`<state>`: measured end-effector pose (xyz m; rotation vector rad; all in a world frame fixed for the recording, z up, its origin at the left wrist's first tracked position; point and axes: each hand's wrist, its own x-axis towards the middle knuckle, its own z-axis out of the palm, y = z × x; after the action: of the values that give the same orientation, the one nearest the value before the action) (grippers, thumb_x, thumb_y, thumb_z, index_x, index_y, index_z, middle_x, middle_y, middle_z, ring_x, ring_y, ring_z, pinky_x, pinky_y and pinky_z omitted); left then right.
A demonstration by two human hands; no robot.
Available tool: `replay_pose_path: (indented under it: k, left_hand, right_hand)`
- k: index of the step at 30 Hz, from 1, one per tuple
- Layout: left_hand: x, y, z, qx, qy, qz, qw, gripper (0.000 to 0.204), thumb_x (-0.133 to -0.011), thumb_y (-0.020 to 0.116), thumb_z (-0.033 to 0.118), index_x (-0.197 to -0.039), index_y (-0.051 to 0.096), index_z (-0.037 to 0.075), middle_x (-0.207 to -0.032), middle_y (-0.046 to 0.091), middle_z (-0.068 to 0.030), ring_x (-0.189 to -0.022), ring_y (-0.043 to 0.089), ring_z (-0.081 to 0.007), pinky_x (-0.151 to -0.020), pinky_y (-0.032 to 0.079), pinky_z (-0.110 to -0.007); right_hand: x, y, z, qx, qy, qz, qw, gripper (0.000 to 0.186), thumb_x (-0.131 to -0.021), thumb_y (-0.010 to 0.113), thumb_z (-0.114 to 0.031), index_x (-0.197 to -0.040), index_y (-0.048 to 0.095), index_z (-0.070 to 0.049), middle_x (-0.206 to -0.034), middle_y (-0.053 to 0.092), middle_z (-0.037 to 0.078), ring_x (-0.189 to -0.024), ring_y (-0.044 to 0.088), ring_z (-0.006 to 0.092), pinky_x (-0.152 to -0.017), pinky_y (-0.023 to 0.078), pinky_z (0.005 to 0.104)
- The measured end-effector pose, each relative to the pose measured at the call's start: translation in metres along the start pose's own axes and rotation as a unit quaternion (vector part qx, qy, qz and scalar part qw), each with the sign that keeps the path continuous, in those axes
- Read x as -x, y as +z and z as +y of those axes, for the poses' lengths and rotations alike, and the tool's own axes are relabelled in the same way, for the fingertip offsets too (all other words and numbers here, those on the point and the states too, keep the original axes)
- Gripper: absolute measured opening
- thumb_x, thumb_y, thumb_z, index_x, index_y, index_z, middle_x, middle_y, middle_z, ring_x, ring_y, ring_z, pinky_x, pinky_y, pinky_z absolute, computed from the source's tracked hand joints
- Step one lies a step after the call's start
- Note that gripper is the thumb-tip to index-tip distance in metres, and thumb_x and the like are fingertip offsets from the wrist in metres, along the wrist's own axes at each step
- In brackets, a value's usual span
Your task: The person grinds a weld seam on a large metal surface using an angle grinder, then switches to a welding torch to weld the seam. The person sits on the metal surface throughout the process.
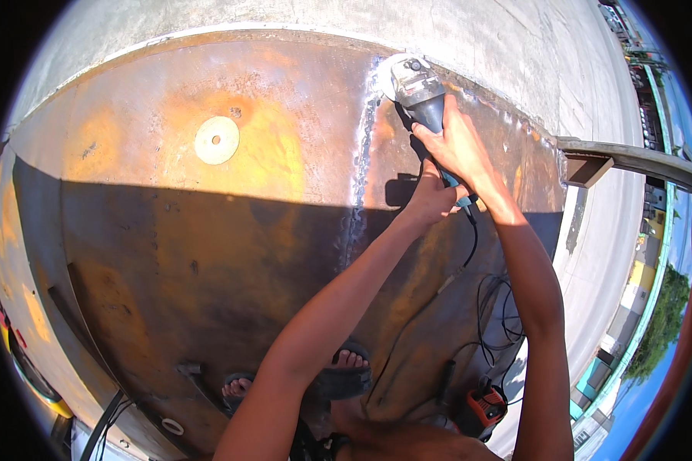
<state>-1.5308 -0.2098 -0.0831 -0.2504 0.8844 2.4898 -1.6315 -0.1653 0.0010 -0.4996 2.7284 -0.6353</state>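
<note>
Both my hands are on an angle grinder [421, 94] at the far end of a rusty steel plate [284, 100]. My right hand [460, 150] wraps its dark body close behind the metal head. My left hand [432, 196] grips farther back, near the teal rear part and the cord. The grinder's pale disc [388, 75] sits at the top of a bright ground weld seam [361, 154], by the plate's far edge; whether it touches the metal I cannot tell. A loose tan disc [217, 140] with a centre hole lies flat left of the seam.
A black cable [480, 307] loops on the plate at the right, beside an orange and black machine [484, 407]. A hammer-like tool [196, 373] lies near my sandalled feet [346, 376]. A steel beam [630, 157] juts out at the right. Concrete [500, 34] borders the far edge.
</note>
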Motion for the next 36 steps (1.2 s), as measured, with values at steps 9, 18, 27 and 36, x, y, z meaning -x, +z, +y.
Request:
replay_pose_path:
  k: [9, 18, 27, 36]
  left_hand:
    - [0.015, -0.004, -0.030, -0.028, 0.083, -0.014, 0.996, 0.110, -0.093, 0.077, 0.012, -0.164, -0.007, 0.010, -0.152, 0.041, -0.0127, -0.140, 0.047, -0.0230, -0.110, 0.049, -0.038]
    - [0.039, 0.014, -0.018, -0.048, -0.013, 0.040, 0.998, 0.105, -0.093, 0.080, 0.015, -0.162, 0.002, 0.002, -0.149, 0.049, -0.0168, -0.130, 0.060, -0.0246, -0.102, 0.055, -0.036]
    - [0.164, 0.009, 0.065, -0.527, -0.217, -0.135, 0.810, 0.086, -0.092, 0.080, 0.042, -0.152, 0.040, -0.005, -0.140, 0.062, -0.0251, -0.120, 0.069, -0.0364, -0.100, 0.057, -0.043]
    - [0.294, 0.000, 0.263, -0.677, -0.316, -0.043, 0.664, 0.070, -0.092, 0.078, 0.041, -0.143, 0.053, 0.000, -0.131, 0.068, -0.0224, -0.117, 0.068, -0.0393, -0.098, 0.055, -0.047]
  right_hand:
    - [0.027, 0.007, -0.003, -0.033, 0.023, -0.033, 0.999, 0.059, -0.089, 0.075, -0.032, -0.123, 0.048, 0.008, -0.096, 0.070, 0.033, -0.092, 0.073, 0.0480, -0.079, 0.055, 0.0512]
    - [0.045, 0.005, -0.004, -0.070, 0.080, -0.016, 0.994, 0.056, -0.088, 0.074, -0.028, -0.122, 0.050, 0.010, -0.096, 0.071, 0.034, -0.093, 0.073, 0.0472, -0.081, 0.056, 0.0516]
    - [0.087, -0.031, 0.021, -0.197, 0.146, -0.051, 0.968, 0.066, -0.083, 0.076, -0.042, -0.129, 0.056, 0.000, -0.101, 0.071, 0.022, -0.094, 0.071, 0.0348, -0.085, 0.054, 0.0445]
    - [0.089, -0.044, 0.029, -0.175, 0.122, -0.086, 0.973, 0.060, -0.085, 0.079, -0.040, -0.126, 0.059, -0.001, -0.095, 0.069, 0.015, -0.085, 0.066, 0.0239, -0.078, 0.051, 0.0380]
